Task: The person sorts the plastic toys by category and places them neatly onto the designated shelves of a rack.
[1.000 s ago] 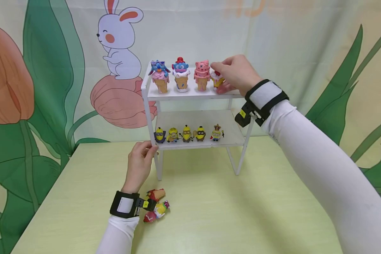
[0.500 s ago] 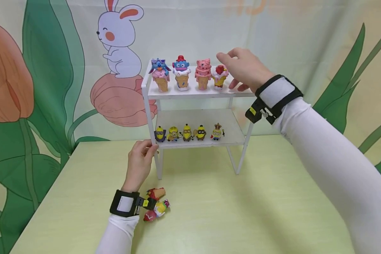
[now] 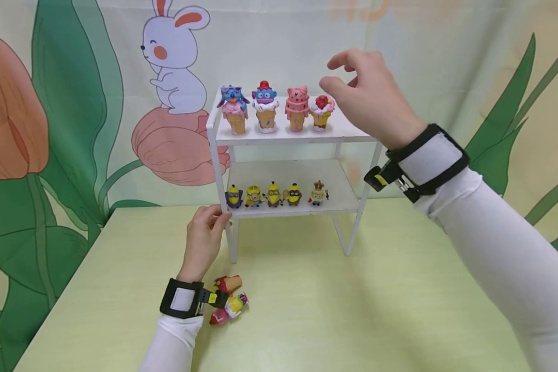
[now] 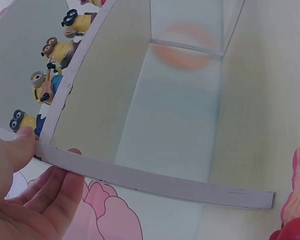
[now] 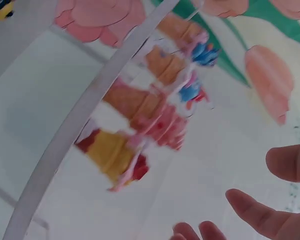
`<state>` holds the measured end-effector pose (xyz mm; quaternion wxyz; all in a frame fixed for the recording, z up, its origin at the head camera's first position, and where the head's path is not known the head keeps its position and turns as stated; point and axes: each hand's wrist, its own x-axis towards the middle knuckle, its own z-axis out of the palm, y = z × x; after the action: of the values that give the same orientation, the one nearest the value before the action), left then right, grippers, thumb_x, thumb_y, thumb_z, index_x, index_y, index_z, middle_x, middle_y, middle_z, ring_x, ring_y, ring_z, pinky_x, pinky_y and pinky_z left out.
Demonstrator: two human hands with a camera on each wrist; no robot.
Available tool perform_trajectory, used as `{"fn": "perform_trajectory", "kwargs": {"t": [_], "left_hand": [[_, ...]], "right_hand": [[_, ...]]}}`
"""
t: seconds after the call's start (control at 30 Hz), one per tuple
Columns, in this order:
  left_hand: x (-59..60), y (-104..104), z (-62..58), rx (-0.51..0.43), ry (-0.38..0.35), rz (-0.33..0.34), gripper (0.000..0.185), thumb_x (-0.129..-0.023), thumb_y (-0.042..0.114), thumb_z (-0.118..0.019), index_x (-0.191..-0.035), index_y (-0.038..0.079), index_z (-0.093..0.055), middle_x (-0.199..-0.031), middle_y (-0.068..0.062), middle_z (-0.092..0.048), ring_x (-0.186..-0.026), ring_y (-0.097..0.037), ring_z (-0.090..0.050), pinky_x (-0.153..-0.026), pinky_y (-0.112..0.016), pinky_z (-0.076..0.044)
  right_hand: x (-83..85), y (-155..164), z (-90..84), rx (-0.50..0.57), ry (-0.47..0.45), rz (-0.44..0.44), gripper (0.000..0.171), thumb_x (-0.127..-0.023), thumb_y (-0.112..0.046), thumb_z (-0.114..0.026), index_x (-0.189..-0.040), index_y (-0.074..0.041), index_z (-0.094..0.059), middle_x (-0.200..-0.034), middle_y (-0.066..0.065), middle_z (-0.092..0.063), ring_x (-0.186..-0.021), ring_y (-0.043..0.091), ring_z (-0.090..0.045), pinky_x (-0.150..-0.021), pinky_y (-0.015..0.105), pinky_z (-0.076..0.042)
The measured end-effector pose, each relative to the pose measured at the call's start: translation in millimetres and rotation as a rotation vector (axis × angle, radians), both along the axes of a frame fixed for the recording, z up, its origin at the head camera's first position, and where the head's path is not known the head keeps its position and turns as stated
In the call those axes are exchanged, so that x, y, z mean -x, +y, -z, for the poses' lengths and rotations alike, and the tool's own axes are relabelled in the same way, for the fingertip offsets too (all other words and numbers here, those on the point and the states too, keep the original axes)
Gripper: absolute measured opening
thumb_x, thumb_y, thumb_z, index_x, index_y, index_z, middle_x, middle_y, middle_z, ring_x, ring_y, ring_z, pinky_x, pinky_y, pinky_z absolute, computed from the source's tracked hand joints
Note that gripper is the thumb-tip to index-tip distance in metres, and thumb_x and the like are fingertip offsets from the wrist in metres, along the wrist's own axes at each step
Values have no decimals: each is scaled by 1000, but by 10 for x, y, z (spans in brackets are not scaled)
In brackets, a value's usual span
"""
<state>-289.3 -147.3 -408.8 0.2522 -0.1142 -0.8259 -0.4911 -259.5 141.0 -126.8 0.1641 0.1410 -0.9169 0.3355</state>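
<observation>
Right hand free above top shelf; left hand steadying the rack.

Right hand [image 3: 369, 98], upper centre-right of the head view, hangs just beside the red-topped cone toy [image 3: 322, 111] with fingers loosely spread, holding nothing. That toy stands upright as the fourth in the top row of the white shelf rack [image 3: 288, 138]. Left hand [image 3: 206, 237] pinches the rack's front left post at the lower shelf. Judged: four cone toys are placed; two more toys [image 3: 228, 302] lie on the table [image 3: 353, 310] at lower centre, beside the left wrist, not yet shelved. Five yellow figures [image 3: 275, 195] line the lower shelf. No legible brand, label or writing seen.
</observation>
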Motion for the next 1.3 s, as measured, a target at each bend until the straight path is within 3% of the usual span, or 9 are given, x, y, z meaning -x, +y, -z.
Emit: {"fn": "perform_trajectory", "kwargs": {"t": [0.17, 0.3, 0.47, 0.63, 0.9, 1.1, 1.3], "left_hand": [[-4, 10, 5, 2, -8, 0, 19, -98, 15, -60, -111, 2, -68, -98, -11, -54, -88, -28, -66, -75, -42, -57], [0, 4, -7, 6, -9, -4, 19, -98, 14, -60, -111, 2, -68, -99, -11, -55, -88, -28, -65, -75, -42, -57], [-3, -15, -7, 1, -16, 3, 20, -98, 15, -60, -111, 2, -68, -100, -12, -55, -88, -28, -66, -75, -42, -57], [2, -22, -11, 4, -24, 12, 21, -98, 16, -59, -112, 2, -67, -100, -11, -55, -90, -28, -65, -77, -42, -57], [2, -19, -30, -9, -10, 39, 22, -98, 15, -59, -114, 1, -67, -100, -13, -54, -92, -31, -66, -80, -43, -57], [-2, -29, -30, 1, 8, 29, 21, -98, 14, -60, -111, 0, -67, -98, -13, -55, -86, -29, -67, -74, -41, -57], [-4, -23, -23, -7, -3, 35, 21, -98, 16, -60, -111, 1, -67, -99, -12, -55, -84, -28, -66, -72, -40, -55]], "right_hand": [[-227, -110, 216, 35, 147, -85, 37, -97, -27, -54, -131, -10, -57, -133, 8, -44, -112, 20, -42, -90, 37, -38], [-340, -264, 527, 70, 212, -184, 32, -95, -18, -59, -125, -7, -61, -127, 10, -47, -112, 22, -44, -94, 38, -38], [-392, -484, 959, 63, 241, -275, 27, -92, -12, -63, -118, -4, -64, -119, 11, -52, -104, 22, -49, -88, 36, -42], [-371, -638, 1400, 45, 184, -348, 25, -90, -10, -66, -114, -3, -66, -115, 11, -57, -103, 22, -53, -87, 37, -46], [-289, -845, 2111, -82, 14, -360, 23, -90, -16, -67, -112, -11, -67, -113, 5, -58, -93, 18, -55, -80, 33, -47], [-194, -989, 2492, -178, -39, -374, 21, -91, -18, -67, -112, -12, -69, -114, 6, -62, -98, 20, -58, -81, 35, -49], [-115, -991, 2756, -190, -107, -354, 22, -90, -18, -66, -111, -13, -69, -114, 5, -61, -101, 21, -60, -82, 35, -50]]}}
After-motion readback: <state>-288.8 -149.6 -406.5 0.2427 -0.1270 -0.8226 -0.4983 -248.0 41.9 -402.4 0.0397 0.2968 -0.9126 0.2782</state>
